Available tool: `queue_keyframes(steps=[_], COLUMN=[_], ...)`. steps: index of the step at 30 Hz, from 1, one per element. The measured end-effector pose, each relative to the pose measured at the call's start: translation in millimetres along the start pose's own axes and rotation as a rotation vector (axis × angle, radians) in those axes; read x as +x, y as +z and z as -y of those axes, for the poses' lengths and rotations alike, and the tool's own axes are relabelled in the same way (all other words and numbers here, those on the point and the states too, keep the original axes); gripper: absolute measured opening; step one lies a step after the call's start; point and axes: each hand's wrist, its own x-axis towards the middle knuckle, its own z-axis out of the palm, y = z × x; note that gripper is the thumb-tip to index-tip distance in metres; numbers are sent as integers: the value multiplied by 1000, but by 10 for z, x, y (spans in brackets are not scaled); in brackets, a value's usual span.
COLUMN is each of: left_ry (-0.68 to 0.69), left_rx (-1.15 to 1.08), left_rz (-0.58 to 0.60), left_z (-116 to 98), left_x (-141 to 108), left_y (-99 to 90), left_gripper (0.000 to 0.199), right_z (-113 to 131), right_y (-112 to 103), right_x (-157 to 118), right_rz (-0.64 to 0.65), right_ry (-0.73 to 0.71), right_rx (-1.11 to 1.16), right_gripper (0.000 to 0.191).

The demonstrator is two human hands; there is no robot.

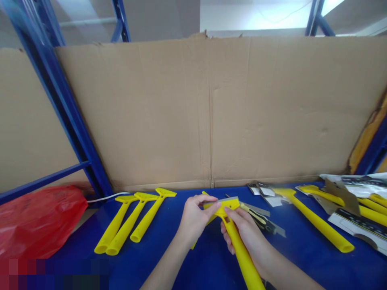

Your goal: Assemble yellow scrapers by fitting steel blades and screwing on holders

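Between my two hands is a yellow scraper (241, 249) with a long hollow handle, its head pointing away from me and a grey metal blade along the head's far edge. My left hand (196, 215) pinches the left end of the head with thumb and fingers. My right hand (246, 231) wraps round the neck below the head, thumb on top. Under my hands lies another yellow piece, mostly hidden. Just right of my right hand is a screwdriver (252, 212) with a cream and black handle, beside a utility knife (266, 225) and flat metal blades.
Several yellow scrapers lie on the blue table (145, 262), three at left, another scraper (322, 221) at right. Packaging and an opened box (353, 225) with yellow handles sit far right. A red plastic bag (45, 221) lies left. Cardboard (157, 117) walls the back between blue posts.
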Motion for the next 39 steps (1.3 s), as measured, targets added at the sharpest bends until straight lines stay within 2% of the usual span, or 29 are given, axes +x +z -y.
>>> queue_keyframes(steps=[10, 15, 20, 23, 29, 34, 39], left_ry=[-19, -38, -145, -205, -294, -313, -301], left_rx=[-26, -130, -273, -366, -542, -675, -690], left_rz=[-4, 26, 38, 38, 217, 291, 333], left_z=[40, 8, -31, 0, 8, 27, 43], left_x=[10, -5, -5, 0, -24, -33, -29], left_y=[0, 2, -31, -73, -140, -189, -213], left_gripper=[15, 22, 39, 37, 40, 35, 35], right_z=[-18, 24, 78, 90, 62, 54, 53], right_y=[-19, 2, 5, -25, -71, -65, -67], right_x=[19, -31, -65, -42, 15, 27, 28], right_rz=[9, 4, -11, 1, 69, 101, 111], right_ry=[-1, 5, 38, 46, 40, 49, 34], right_rx=[-3, -10, 6, 53, 126, 142, 145], right_gripper=[21, 19, 16, 19, 20, 23, 25])
